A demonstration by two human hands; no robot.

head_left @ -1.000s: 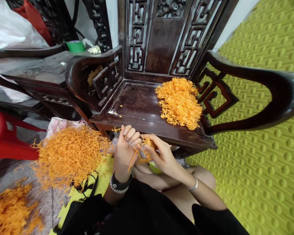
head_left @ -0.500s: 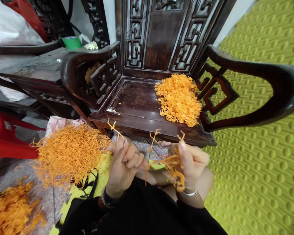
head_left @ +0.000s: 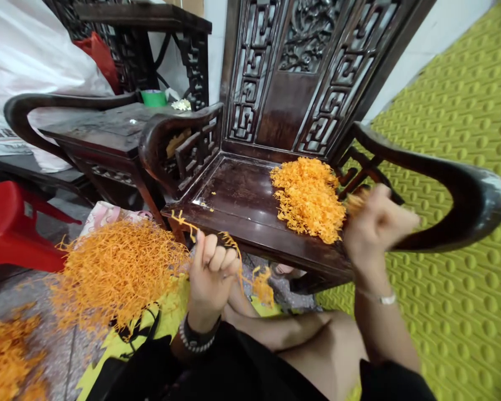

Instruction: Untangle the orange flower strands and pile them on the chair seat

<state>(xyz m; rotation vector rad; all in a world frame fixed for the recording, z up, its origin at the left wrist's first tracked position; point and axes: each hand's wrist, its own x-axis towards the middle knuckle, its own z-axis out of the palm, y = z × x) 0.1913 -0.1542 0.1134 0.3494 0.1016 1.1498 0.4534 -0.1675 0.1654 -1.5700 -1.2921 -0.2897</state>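
My left hand (head_left: 212,273) is closed around thin orange strands (head_left: 262,287); some stick out past the thumb and others dangle to its right. Blurred by motion, my right hand (head_left: 373,225) is raised beside the chair's right armrest, its fingers curled, with a blurred orange bit at its left side. A crinkled orange pile (head_left: 309,197) lies on the right half of the dark wooden chair seat (head_left: 237,186), just left of my right hand. To the left of my left hand is a large heap of straighter orange strands (head_left: 121,273).
A red plastic stool (head_left: 2,223) stands at the left. Another orange heap (head_left: 10,356) is on the floor at lower left. Green tape (head_left: 153,98) rests on a dark side table (head_left: 104,131). The chair's armrest (head_left: 463,184) curves out at right, over yellow studded matting (head_left: 463,312).
My right hand has moved up and right, away from my left hand, to beside the orange pile. The strands now hang from my left hand. The view has shifted slightly.
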